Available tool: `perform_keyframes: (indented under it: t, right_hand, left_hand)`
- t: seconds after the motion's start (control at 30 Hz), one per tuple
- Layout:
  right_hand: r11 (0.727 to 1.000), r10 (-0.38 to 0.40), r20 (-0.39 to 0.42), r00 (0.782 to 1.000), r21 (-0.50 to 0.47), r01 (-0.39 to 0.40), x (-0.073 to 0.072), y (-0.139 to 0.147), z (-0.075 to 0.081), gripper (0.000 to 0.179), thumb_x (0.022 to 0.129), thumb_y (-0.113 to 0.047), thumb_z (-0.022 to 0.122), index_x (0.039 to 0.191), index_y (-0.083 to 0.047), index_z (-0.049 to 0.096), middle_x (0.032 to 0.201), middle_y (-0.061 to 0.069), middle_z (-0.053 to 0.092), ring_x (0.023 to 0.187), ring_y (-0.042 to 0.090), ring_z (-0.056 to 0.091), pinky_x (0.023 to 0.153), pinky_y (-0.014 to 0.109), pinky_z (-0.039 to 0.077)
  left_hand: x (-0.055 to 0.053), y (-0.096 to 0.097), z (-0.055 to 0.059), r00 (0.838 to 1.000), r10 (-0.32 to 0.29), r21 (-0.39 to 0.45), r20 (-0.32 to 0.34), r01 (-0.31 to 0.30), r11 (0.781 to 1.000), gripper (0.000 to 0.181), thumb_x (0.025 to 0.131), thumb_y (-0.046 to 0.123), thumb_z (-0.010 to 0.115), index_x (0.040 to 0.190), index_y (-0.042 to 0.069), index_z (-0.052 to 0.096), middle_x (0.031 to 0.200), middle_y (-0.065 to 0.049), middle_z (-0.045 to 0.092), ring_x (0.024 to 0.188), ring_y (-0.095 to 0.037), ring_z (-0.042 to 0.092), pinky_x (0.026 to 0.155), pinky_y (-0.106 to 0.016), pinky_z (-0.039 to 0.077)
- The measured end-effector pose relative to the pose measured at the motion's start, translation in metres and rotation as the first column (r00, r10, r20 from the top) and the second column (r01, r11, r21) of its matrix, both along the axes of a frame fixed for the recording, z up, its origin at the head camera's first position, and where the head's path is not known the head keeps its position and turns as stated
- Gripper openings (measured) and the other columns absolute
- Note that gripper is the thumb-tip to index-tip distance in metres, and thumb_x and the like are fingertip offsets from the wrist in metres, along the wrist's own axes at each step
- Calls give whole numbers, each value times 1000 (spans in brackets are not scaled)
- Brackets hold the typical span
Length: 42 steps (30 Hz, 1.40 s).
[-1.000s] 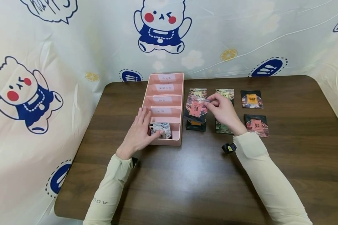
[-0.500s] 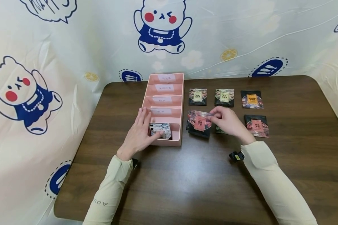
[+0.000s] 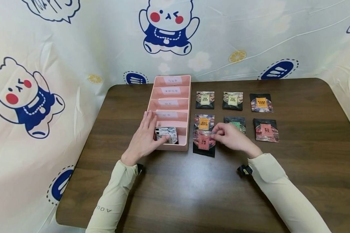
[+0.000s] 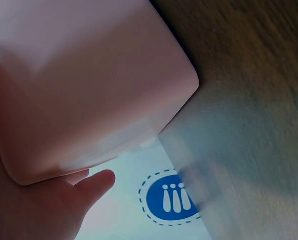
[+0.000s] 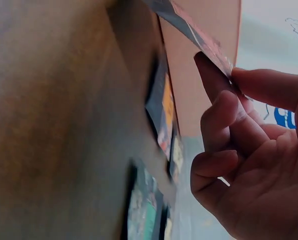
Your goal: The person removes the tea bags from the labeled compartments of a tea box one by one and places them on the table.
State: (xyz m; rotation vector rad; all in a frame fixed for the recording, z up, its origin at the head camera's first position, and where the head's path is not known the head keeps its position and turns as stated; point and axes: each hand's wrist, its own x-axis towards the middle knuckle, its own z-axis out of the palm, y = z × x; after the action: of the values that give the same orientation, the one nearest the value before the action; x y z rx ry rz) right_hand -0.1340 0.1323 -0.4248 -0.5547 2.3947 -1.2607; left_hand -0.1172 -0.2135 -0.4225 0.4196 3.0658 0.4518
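My right hand (image 3: 228,136) pinches the upper right corner of a dark tea sachet (image 3: 204,144) with a pink-red label. In the right wrist view the sachet is tilted above the table, held between thumb and fingers. It overlaps the lower part of an orange-labelled sachet (image 3: 203,122). My left hand (image 3: 143,139) rests along the left wall of a pink divided box (image 3: 188,129), fingers straight, thumb over the front compartment. A pale grey-blue patterned sachet (image 3: 163,132) sits in that front compartment, partly behind the thumb. White paper labels mark the other compartments.
Right of the box, two pale-green-labelled sachets (image 3: 205,100) and another orange-labelled one (image 3: 261,102) form a back row. A green-labelled sachet (image 3: 236,124), partly covered by my right hand, and a pink-labelled one (image 3: 266,130) lie in front of them. A patterned curtain (image 3: 215,42) hangs behind.
My right hand has drawn the pink-red-labelled sachet toward the table's front, from over the back row to below the orange-labelled one. The left hand and the box have stayed put.
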Motion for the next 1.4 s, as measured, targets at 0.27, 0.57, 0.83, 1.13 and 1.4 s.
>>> perform_keyframes:
  t: [0.27,0.57,0.83,1.13,1.4]
  right_hand:
    - [999,32,-19,999,42,-31,7,-3,-4,10,94,-10,59,98,-1,61,77,12,66,58,11,49,54,26,40]
    - [989,71,-69,995,135,-62,12,-7,-8,8,92,-12,61,93,-5,63,74,2,63,59,11,51,56,25,42]
    - [980,71,-72,995,193,-56,16,-12,-12,12,91,-14,62,97,-3,65,73,1,61,60,11,49,61,27,42]
    - [971,52,-51,997,235,-38,19,-15,-13,18,93,-16,61,104,-2,64,75,0,61,61,12,49,64,28,42]
    - [959,52,-57,997,280,-34,20,-15,-12,20,93,-17,60,106,-3,64,77,1,61,63,12,50,63,28,43]
  left_hand:
    - [0,0,1,1000,3,4,7,-3,1000,99,84,71,50,153,5,22,164,-12,4,152,-26,-4,118,-50,22]
    - [0,1,3,1000,3,4,11,-3,1000,100,84,72,50,154,7,21,164,-11,4,152,-26,-4,118,-51,23]
    - [0,1,2,1000,1,2,8,-1,1000,100,84,72,50,154,6,21,164,-12,3,152,-26,-4,118,-49,23]
    - [0,1,1,1000,2,8,6,-2,1000,100,84,72,50,153,5,22,164,-12,4,152,-26,-4,118,-48,23]
    - [1,0,1,1000,5,6,18,-5,1000,101,84,73,49,154,6,21,164,-11,3,152,-25,-5,118,-50,24]
